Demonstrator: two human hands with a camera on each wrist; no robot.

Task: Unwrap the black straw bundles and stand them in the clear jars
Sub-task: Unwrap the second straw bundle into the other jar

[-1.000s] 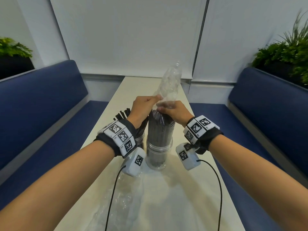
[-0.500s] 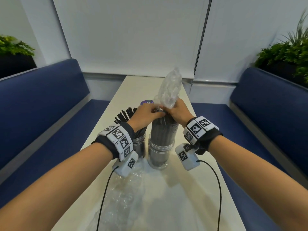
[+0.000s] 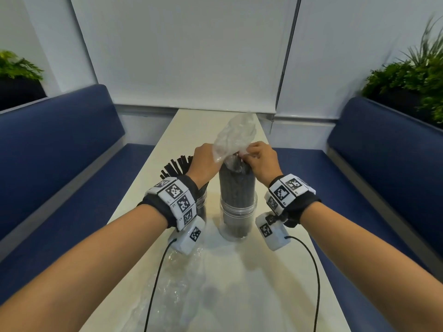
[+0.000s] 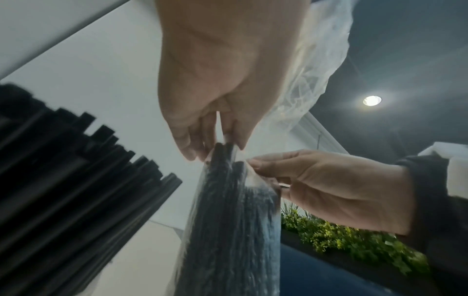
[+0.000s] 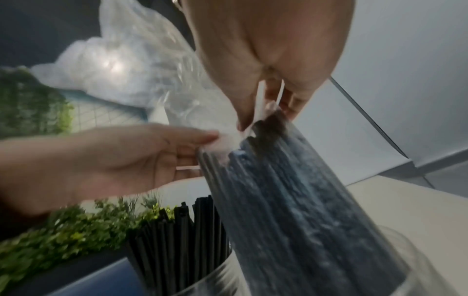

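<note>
Smooth cream table (image 3: pixel 275 271); both hands pinch crinkly clear wrap (image 3: pixel 233 137).

No text reads clearly; the wrist bands (image 3: pixel 176 200) carry square coded markers, their tiny characters perhaps illegible.

Clear jars (image 3: pixel 238 212): two, side by side on the table
Wrapped straw bundles (image 3: pixel 236 185): one
Loose plastic wrappers (image 3: pixel 177 279): one on the table
Hands (image 3: pixel 205 161): two
Planters (image 3: pixel 412 82): two
</note>
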